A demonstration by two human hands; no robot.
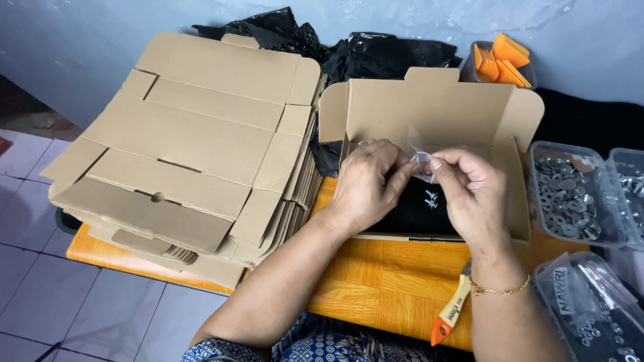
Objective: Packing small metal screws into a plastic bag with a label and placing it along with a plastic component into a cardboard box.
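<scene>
My left hand (365, 184) and my right hand (469, 194) meet over an open cardboard box (429, 107). Both pinch a small clear plastic bag (422, 164) between their fingertips. A few small metal screws (431, 198) lie on something black in the bottom of the box, just below the bag. The box lid stands upright behind my hands. A thin gold bracelet sits on my right wrist.
A tall stack of flat unfolded cardboard boxes (194, 141) fills the left of the low wooden table (376, 268). Clear tubs of metal washers (570, 198) stand at right. Orange plastic pieces (503, 60) are at the back. A yellow-handled tool (451, 310) lies by my right wrist.
</scene>
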